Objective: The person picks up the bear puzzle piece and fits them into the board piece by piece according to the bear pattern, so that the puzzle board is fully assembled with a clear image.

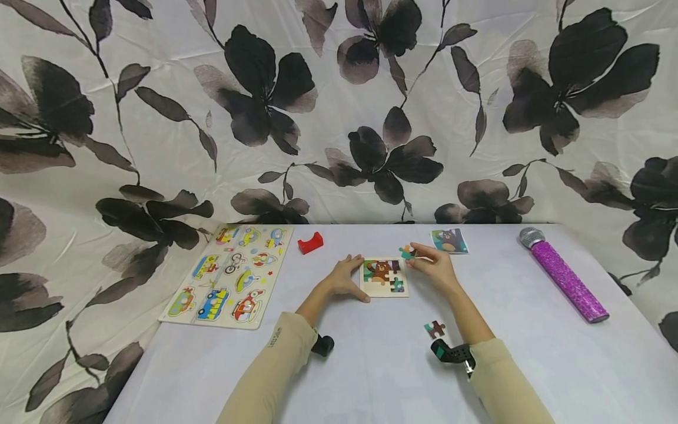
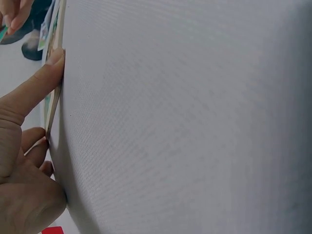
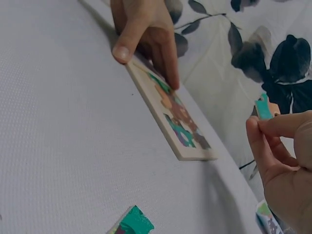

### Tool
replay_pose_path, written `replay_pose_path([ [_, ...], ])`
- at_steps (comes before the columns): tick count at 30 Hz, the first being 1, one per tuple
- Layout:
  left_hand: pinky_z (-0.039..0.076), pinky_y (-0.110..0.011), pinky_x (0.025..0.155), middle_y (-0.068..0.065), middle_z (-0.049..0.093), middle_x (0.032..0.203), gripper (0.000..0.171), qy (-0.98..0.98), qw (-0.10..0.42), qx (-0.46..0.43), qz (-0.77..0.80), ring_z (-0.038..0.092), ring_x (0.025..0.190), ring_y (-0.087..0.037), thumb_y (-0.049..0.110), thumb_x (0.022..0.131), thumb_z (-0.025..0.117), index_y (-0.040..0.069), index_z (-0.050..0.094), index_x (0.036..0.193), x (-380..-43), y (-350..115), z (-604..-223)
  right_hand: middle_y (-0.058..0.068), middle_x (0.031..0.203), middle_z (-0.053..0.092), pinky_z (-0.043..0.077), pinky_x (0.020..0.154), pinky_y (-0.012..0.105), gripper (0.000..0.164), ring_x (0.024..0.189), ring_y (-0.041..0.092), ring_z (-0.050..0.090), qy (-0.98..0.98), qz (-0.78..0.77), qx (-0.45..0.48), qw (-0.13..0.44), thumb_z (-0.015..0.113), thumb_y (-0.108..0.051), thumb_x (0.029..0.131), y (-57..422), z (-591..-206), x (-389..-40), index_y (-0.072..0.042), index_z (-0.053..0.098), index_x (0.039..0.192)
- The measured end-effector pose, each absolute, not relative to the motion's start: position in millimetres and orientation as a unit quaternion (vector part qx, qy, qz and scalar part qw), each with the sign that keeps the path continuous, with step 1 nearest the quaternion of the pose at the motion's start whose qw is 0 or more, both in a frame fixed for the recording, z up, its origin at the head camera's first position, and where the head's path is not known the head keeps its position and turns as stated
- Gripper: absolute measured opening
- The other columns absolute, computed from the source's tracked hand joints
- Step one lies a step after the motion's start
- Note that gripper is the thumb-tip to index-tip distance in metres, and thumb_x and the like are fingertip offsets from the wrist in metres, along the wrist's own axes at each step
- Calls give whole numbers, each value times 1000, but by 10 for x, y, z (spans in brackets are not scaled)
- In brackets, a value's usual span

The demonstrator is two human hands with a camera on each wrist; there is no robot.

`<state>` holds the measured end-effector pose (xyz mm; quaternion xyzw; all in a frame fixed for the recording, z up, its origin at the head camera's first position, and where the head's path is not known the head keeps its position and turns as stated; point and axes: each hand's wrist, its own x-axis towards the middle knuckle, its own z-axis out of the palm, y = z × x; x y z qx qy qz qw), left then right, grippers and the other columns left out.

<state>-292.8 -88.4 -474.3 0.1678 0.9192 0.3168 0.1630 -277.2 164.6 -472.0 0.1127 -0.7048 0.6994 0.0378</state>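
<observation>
A small square wooden jigsaw board with a bear picture lies on the table, several pieces set in it and a pale gap at its right side. My left hand holds its left end, the thumb at the near edge and fingers at the far edge. Just beyond the board's right edge, my right hand pinches a teal-and-brown jigsaw piece between thumb and fingertips; in the right wrist view the jigsaw piece is raised above the board. Another jigsaw piece lies loose near the right wrist.
A bear picture card lies behind the right hand. At the left are a large vehicle puzzle board and a red plastic piece. A glittery pink microphone lies at the right. Floral cloth hangs behind the table.
</observation>
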Motion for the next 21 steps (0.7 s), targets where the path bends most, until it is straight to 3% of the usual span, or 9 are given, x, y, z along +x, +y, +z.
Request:
replay_pose_path([
  [7,14,-53,113,-8,24,155,103,919,162,166,320,10,144,-32,30,63,88,7,32,147,-2936,-897,-4767,31,109,55,54,74,19,44,78,1,65,-708,698,104,41,59,12,82,1607,-4725,-2754,17,50,124],
  [15,14,-52,114,-8,24,155,103,918,159,169,321,10,144,-32,31,63,88,7,32,146,-2949,-899,-4772,4,86,66,57,70,26,32,73,5,65,-696,712,85,43,61,7,85,1575,-4750,-2772,21,54,113],
  [21,15,-54,113,-8,24,155,103,917,160,172,322,9,144,-32,30,63,87,7,32,147,-2962,-896,-4787,6,84,69,57,71,27,36,71,6,66,-692,717,70,32,61,5,86,1524,-4725,-2765,19,51,117],
])
